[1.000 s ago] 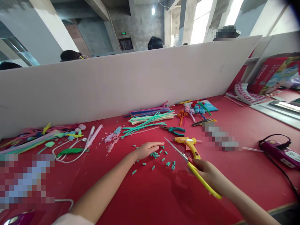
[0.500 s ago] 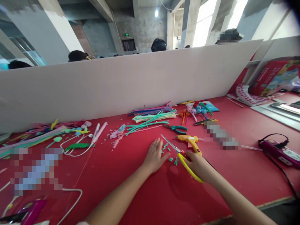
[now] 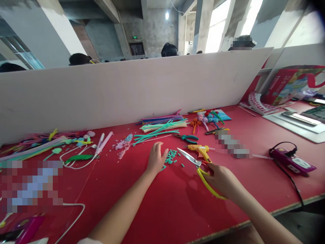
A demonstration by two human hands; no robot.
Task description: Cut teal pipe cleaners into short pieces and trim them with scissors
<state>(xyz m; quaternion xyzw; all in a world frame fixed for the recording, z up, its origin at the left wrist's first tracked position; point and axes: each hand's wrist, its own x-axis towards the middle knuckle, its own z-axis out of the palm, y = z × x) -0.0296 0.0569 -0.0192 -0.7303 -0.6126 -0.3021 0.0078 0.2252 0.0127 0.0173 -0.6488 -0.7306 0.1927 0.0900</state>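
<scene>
My left hand (image 3: 156, 158) lies flat on the red table (image 3: 162, 203), fingers stretched out, its right edge against a small heap of several short teal cut pieces (image 3: 171, 157). My right hand (image 3: 223, 180) grips the yellow handles of a pair of scissors (image 3: 196, 165); the steel blades point up and left toward the teal pieces. A yellow glue gun (image 3: 199, 149) lies just beyond the scissors.
Teal and pale pipe cleaners (image 3: 158, 130) lie by a white divider board (image 3: 132, 91). Green-handled pliers (image 3: 188, 138), small pipe-cleaner flowers (image 3: 209, 118), a purple device with black cable (image 3: 291, 162), white cable (image 3: 78, 159) and pink scraps (image 3: 121, 146) are nearby. The table edge runs at lower right.
My left hand swept the scattered teal pieces together into a tight heap and shifted left. My right hand kept hold of the scissors and drew slightly nearer.
</scene>
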